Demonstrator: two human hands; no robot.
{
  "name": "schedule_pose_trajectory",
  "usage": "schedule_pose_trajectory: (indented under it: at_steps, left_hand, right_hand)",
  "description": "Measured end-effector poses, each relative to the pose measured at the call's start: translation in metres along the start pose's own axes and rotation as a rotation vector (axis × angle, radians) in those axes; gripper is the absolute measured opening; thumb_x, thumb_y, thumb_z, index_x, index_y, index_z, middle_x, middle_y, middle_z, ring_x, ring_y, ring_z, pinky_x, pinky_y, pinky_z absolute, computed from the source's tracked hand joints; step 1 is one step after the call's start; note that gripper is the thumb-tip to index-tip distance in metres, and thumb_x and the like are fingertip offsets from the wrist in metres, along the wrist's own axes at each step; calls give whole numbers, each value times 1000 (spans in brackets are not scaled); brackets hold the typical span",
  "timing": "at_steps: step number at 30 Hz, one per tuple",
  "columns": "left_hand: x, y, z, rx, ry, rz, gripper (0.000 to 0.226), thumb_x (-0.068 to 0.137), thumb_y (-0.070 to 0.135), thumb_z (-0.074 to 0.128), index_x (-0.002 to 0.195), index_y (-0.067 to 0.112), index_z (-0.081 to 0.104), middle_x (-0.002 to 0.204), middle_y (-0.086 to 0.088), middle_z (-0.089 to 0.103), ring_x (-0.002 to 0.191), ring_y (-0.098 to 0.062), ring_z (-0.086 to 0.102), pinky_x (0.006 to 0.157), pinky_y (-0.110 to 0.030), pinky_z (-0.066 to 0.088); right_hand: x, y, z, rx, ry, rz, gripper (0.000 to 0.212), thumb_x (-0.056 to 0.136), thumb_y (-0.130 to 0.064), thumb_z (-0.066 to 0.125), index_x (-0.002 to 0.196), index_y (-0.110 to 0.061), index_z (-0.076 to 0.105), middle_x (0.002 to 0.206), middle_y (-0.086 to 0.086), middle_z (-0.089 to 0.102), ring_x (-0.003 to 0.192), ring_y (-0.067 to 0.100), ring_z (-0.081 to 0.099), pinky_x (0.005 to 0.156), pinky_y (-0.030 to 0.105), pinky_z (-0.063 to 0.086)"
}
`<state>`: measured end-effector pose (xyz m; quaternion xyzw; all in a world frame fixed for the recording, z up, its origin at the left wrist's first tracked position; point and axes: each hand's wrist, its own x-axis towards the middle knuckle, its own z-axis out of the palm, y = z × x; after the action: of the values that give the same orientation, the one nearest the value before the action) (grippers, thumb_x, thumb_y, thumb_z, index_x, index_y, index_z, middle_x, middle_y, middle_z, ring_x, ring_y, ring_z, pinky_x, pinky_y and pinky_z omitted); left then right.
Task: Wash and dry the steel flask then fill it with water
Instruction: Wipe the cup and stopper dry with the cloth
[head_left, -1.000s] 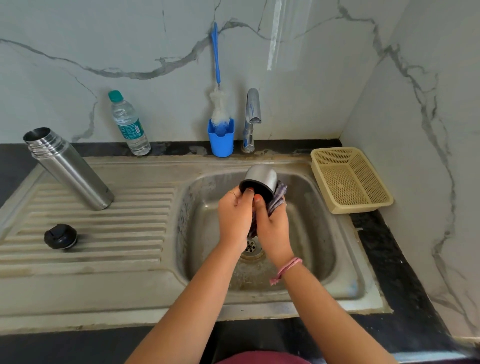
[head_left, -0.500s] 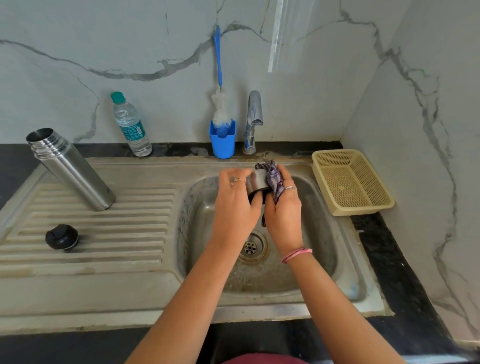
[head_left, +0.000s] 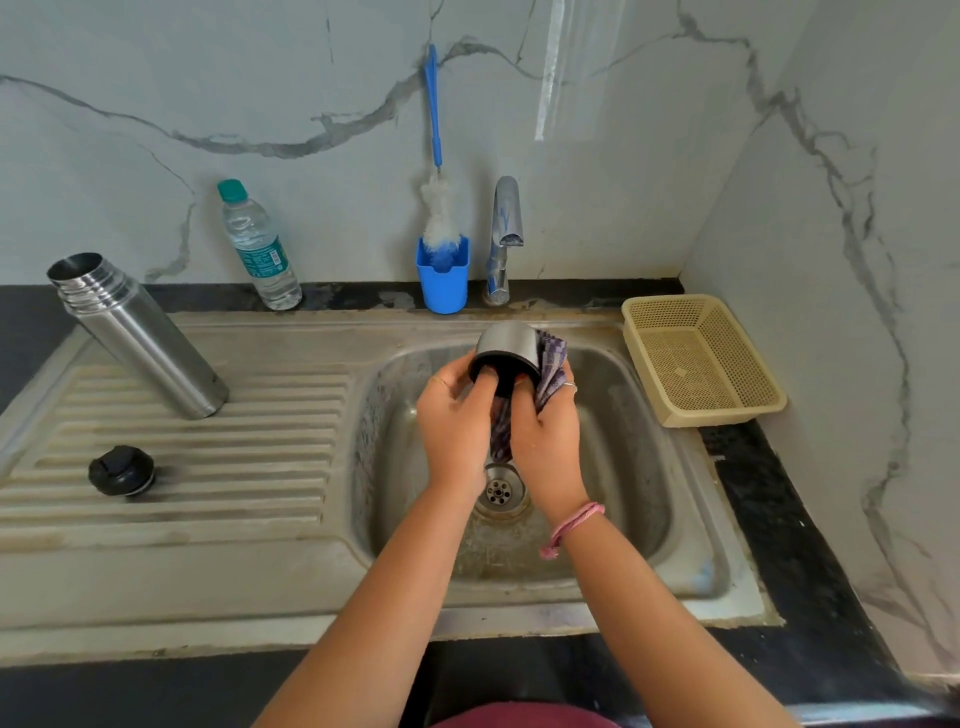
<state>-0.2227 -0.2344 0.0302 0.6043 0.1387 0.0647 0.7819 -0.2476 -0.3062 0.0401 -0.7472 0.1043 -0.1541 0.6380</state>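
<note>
Steel flask (head_left: 136, 335) open-mouthed beside sink (head_left: 691, 582); both hands' grip (head_left: 452, 421) (head_left: 545, 431) around cup (head_left: 506, 351) and cloth (head_left: 551, 364)

1 head-worn wide-angle view, looking forward and down, close over the sink (head_left: 691, 519), corner walls behind

A brushed steel flask (head_left: 136, 332) with a shiny ribbed neck; a matt black plastic stopper (head_left: 121, 470); a steel cup (head_left: 508, 349), satin outside with a dark lining, against a checked purple woven cloth (head_left: 550, 366); a dull, stained steel sink (head_left: 208, 519) with a ribbed drainboard; a glossy chrome tap (head_left: 505, 234); a clear plastic bottle (head_left: 258, 247); a smooth blue plastic holder (head_left: 443, 275); a perforated cream plastic basket (head_left: 701, 358); glossy veined marble-look walls (head_left: 156, 104).
</note>
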Motion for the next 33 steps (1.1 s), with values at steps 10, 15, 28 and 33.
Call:
schedule_pose_trajectory:
  at_steps: [10, 15, 28, 33]
  left_hand:
    - [5, 16, -13, 526, -147, 290, 49, 85, 13, 74, 130, 22, 56, 119, 1, 57, 98, -6, 63, 87, -20, 54]
    - [-6, 24, -10, 872, -138, 821, 53, 83, 7, 73, 133, 1, 57, 118, -15, 63, 100, -21, 65, 87, -23, 51]
    - [-2, 18, 1, -38, -153, -15, 31, 92, -2, 58, 119, 9, 67, 104, -4, 75, 96, -11, 71, 82, -27, 57]
    - [-2, 19, 2, 59, -209, -47, 36, 91, 3, 63, 126, 12, 60, 116, -3, 65, 105, -18, 66, 83, -25, 56]
  right_hand:
    - [8, -4, -10, -76, 25, -45, 49, 94, 8, 46, 142, -3, 41, 103, -8, 60, 80, -19, 58, 67, 2, 44]
    - [12, -7, -11, -123, 40, -85, 60, 94, 2, 50, 148, -19, 36, 133, 6, 59, 115, 18, 61, 97, 42, 51]
    - [14, -6, -15, 46, -4, 1, 24, 95, 0, 47, 117, -4, 55, 94, 5, 63, 82, 5, 61, 74, 30, 53]
    - [15, -12, -18, -20, -9, -98, 42, 94, 9, 46, 135, 1, 45, 92, -11, 57, 67, -19, 57, 57, 2, 43]
